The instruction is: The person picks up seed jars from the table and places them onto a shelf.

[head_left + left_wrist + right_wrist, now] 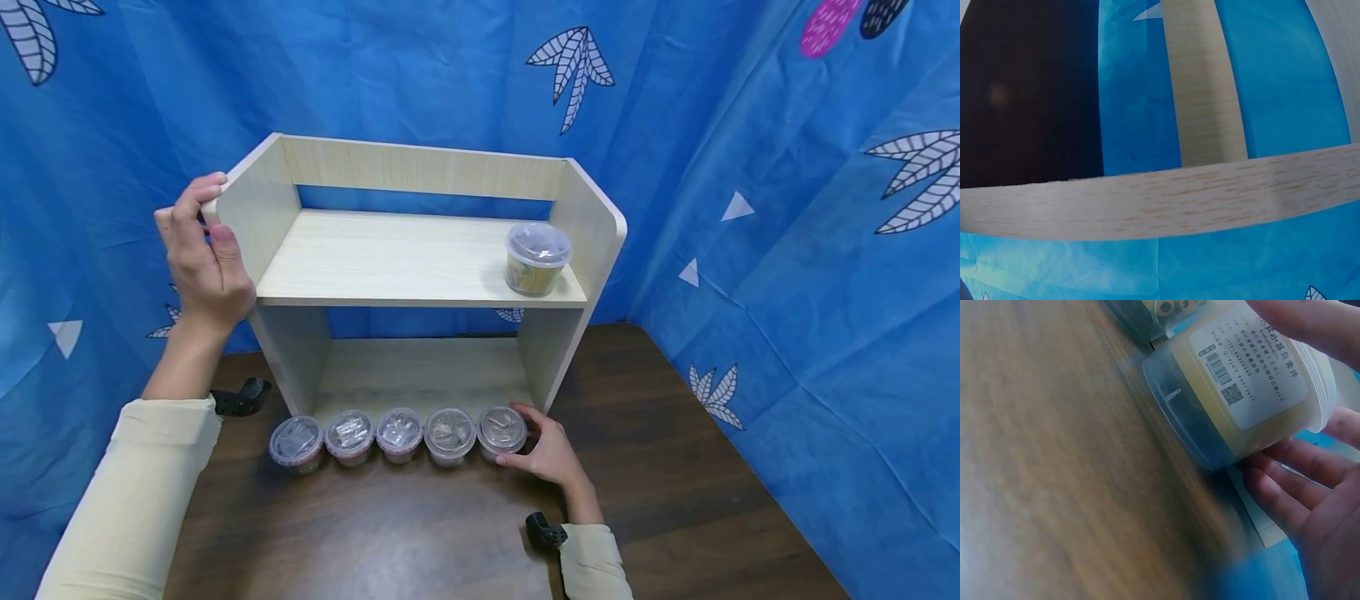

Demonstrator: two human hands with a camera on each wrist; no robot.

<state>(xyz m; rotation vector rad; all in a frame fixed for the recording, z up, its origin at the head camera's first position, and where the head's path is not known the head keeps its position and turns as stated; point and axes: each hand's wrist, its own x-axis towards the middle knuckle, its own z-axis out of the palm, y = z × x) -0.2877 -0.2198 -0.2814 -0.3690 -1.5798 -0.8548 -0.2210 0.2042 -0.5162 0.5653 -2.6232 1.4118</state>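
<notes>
A pale wooden two-tier shelf (pixel 390 254) stands on the dark table. My left hand (pixel 204 258) grips the front edge of its left side panel (pixel 255 212), fingers bent over the edge. The left wrist view shows the shelf's boards but not the hand. In front of the shelf, my right hand (pixel 547 450) holds the rightmost clear-lidded plastic cup (pixel 502 432), thumb on the near side and fingers around the far side. A label with a barcode (pixel 1217 369) shows on this cup in the right wrist view. Whether its base touches the table, I cannot tell.
Several similar lidded cups (pixel 400 432) continue the row leftward along the shelf's front. Another lidded cup (pixel 537 260) sits at the right end of the upper tier. Blue patterned curtains (pixel 450 75) hang behind and beside the wooden table (pixel 360 533).
</notes>
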